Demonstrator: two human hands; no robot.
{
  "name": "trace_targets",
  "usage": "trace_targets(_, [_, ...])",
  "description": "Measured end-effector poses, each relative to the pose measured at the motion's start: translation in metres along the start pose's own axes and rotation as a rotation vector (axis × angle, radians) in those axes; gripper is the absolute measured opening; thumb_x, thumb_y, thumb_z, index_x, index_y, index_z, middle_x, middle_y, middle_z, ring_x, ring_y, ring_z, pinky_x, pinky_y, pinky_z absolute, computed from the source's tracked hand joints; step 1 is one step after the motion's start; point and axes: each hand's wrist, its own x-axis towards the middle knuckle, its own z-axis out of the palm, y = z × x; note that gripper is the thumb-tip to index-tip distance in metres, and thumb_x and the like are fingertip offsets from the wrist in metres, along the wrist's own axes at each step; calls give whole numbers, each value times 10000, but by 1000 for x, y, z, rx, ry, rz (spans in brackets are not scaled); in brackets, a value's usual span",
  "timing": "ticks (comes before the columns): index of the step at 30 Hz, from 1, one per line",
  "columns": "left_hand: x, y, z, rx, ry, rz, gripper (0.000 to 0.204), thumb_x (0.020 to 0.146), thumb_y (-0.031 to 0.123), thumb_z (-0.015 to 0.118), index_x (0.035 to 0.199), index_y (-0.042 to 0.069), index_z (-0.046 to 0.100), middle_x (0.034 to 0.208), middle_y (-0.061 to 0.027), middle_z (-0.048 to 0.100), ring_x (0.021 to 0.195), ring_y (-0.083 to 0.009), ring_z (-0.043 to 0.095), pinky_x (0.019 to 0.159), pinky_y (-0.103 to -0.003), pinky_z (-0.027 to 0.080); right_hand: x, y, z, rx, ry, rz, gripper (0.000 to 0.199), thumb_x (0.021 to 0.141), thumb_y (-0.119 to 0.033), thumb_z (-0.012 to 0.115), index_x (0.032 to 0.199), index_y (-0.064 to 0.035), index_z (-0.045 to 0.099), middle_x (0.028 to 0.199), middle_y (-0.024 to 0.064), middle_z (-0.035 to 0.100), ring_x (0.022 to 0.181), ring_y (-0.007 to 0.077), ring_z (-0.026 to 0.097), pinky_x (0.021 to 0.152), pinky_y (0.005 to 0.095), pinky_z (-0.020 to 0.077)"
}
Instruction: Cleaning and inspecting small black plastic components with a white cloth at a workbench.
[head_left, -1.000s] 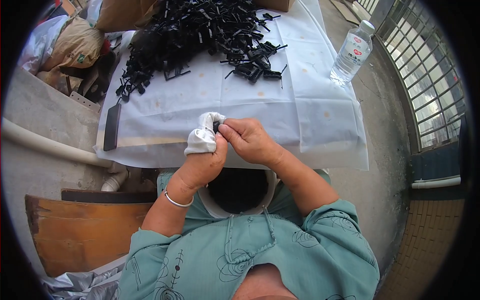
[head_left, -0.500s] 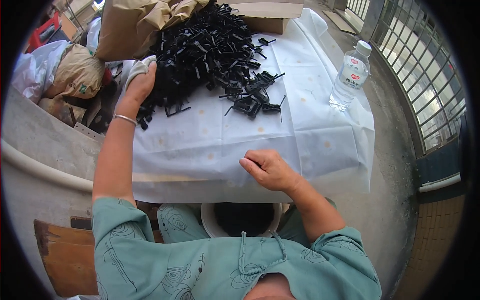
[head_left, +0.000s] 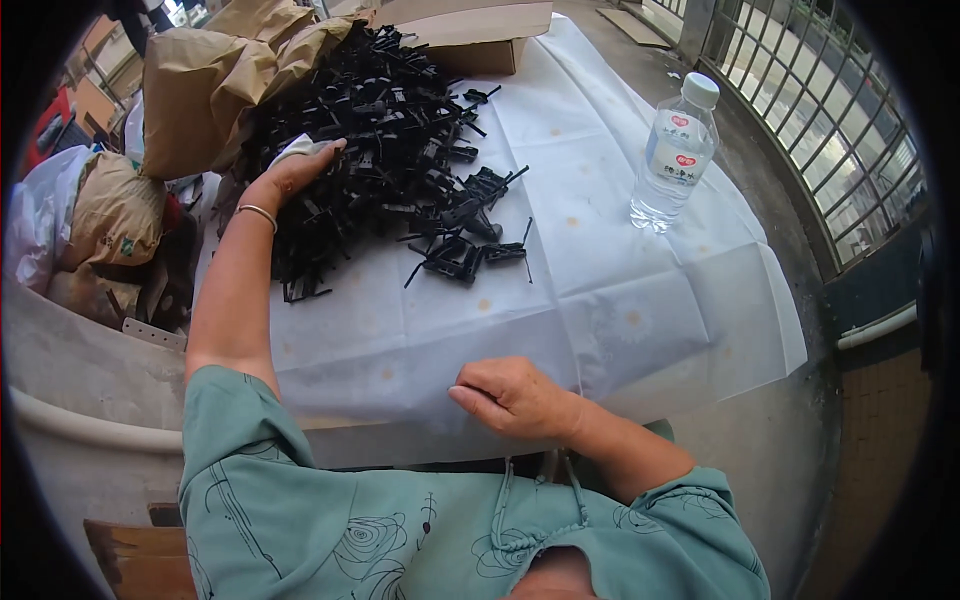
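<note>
A big heap of small black plastic clip-like parts (head_left: 390, 130) with thin prongs lies on the white-covered table (head_left: 640, 330). My left hand (head_left: 297, 172), with a bangle at the wrist, reaches into the heap's left side. White cloth (head_left: 293, 150) covers part of that hand. Its fingers are hidden by the cloth and the parts, so its grip does not show. Over the table's near edge, my right hand (head_left: 510, 396) is curled closed. Whatever it may hold is hidden inside the fist. Some loose parts (head_left: 465, 250) lie between the heap and my right hand.
A brown paper bag (head_left: 200, 95) leans at the heap's left, with an open cardboard box (head_left: 470, 45) behind. A clear water bottle (head_left: 677, 150) stands on the right of the table. Stuffed bags (head_left: 115, 215) sit at far left; a barred railing (head_left: 810, 110) runs along the right.
My left hand has moved rightward, farther onto the heap. My right hand stays closed near the table edge. The view has shifted, and the bucket below the table edge is now out of sight.
</note>
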Motion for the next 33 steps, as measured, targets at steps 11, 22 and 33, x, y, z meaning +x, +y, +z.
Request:
trace_targets(11, [-108, 34, 58, 125, 130, 399, 650, 808, 502, 560, 1266, 49, 472, 1260, -173, 500, 1171, -276, 475, 978, -309, 349, -1, -3, -8, 22, -21, 49, 187, 862, -151, 555, 748, -5, 527, 587, 105, 479, 521, 183, 434, 515, 310, 389])
trace_targets(22, [-182, 53, 100, 209, 376, 668, 448, 821, 387, 568, 1120, 53, 588, 1049, -173, 613, 998, -323, 565, 876, -367, 428, -6, -6, -28, -297, 325, 14, 168, 827, -127, 594, 741, 9, 542, 589, 136, 515, 510, 227, 477, 503, 329, 395])
trace_targets(33, [-203, 68, 39, 249, 403, 667, 184, 810, 68, 580, 985, 61, 636, 940, -121, 635, 865, -264, 606, 780, -319, 471, 1, 18, 2, -900, 213, 44, 170, 798, -200, 592, 770, -48, 521, 691, 120, 574, 642, 310, 591, 565, 399, 477])
